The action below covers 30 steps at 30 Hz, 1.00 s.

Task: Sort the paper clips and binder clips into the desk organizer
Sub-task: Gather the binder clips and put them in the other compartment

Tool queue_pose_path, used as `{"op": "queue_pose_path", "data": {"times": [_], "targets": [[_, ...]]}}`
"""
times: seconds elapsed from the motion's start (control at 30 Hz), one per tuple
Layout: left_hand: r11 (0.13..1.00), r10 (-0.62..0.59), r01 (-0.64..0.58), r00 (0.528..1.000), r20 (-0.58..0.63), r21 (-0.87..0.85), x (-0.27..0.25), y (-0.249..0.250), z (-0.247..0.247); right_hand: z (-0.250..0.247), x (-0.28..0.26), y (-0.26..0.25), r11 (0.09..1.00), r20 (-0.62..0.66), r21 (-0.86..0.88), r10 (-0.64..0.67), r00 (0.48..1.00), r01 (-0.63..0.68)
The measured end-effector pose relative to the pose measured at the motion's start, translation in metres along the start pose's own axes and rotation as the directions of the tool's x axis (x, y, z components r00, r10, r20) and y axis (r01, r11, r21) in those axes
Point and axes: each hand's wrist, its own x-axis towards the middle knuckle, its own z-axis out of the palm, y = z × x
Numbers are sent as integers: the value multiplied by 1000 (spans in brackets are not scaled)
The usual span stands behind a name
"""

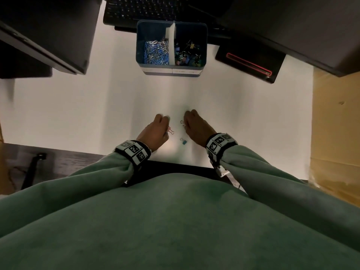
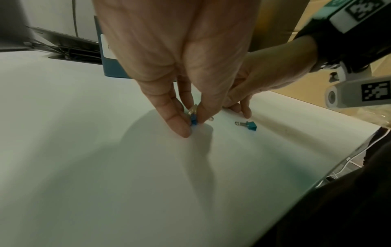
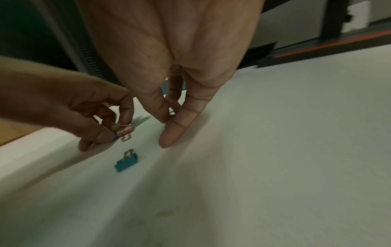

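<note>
Loose clip: small blue metal binder clip [image 1: 183, 141] with silver wire handles, lying on the white desk surface [image 1: 78, 114] between the two wrists, touched by neither hand.
Left hand [image 1: 155, 131]: thumb and forefinger pinch a small blue binder clip [image 2: 193, 120] against the desk; the right wrist view shows a pale pink clip [image 3: 125, 132] and wire handles in the same fingers, so it may hold more than one.
Right hand [image 1: 196, 127]: fingertips [image 3: 169, 138] drawn close together at the desk, with a small wire clip [image 1: 182, 122] at them; whether it is gripped or only touched cannot be told.
Organizer: blue rectangular plastic desk organizer [image 1: 140, 45], well beyond the hands, split by a white divider [image 1: 171, 45].
Left compartment: blue and silver wire paper clips [image 1: 155, 52].
Right compartment: mixed coloured binder clips [image 1: 188, 54].
Beyond the organizer: black keyboard [image 1: 144, 10].
Right of the organizer: flat black device with a red outline [image 1: 251, 63].
Clothing: green sleeves [image 1: 87, 178], and wristbands with black-and-white markers [image 1: 134, 151].
</note>
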Motion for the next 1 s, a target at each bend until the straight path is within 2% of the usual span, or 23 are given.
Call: {"op": "queue_pose_path", "data": {"times": [0.07,0.17,0.2,0.27,0.3,0.33,0.37,0.4,0.47,0.5,0.53,0.57,0.6,0.63,0.7,0.77,0.87,1.0], "targets": [[1000,9,-9,1000,-20,-18,1,-1,-2,-8,-5,7,970,-17,239,53,998,-48],[993,11,-16,999,-48,-113,4,-4,-7,-18,-9,18,812,10,566,165,986,-142],[986,9,-18,998,-58,-163,5,-6,-9,-23,-10,20,712,56,677,200,978,-184],[951,-27,-2,995,-92,-309,5,-7,-14,-31,-11,21,414,191,871,209,959,-263],[911,-74,27,992,-99,-411,4,-7,-18,-34,-13,23,264,256,918,174,951,-295],[853,-138,75,987,-85,-516,2,-6,-22,-36,-15,23,172,302,931,133,944,-322],[789,-196,124,979,-56,-601,1,-5,-25,-36,-18,23,127,325,934,88,942,-334],[738,-240,167,971,-23,-654,-1,-4,-29,-36,-20,22,122,337,932,55,940,-341],[710,-274,217,961,21,-670,-4,-3,-32,-33,-22,18,183,353,916,57,934,-357],[730,-276,232,961,33,-643,-4,-2,-33,-30,-23,15,286,338,893,81,938,-347],[773,-276,241,961,31,-587,-4,-1,-32,-28,-23,12,479,299,820,107,948,-312],[820,-269,235,963,11,-522,-3,0,-31,-26,-23,10,709,242,660,113,964,-249],[856,-255,219,967,-12,-468,-1,1,-29,-23,-23,7,885,203,432,93,975,-174],[885,-226,192,974,-30,-424,1,3,-27,-20,-25,4,972,196,208,68,978,-110],[946,-122,109,992,-22,-307,3,6,-23,-13,-29,0,992,221,-125,39,975,-11],[992,11,-6,999,39,-129,4,4,-16,-1,-33,-1,946,225,-314,-6,974,78],[990,113,-125,981,157,68,8,-6,-8,12,-34,-1,913,211,-383,-61,976,140],[986,123,-140,977,176,89,12,-5,-7,18,-34,-6,902,210,-387,-118,971,193]]}}
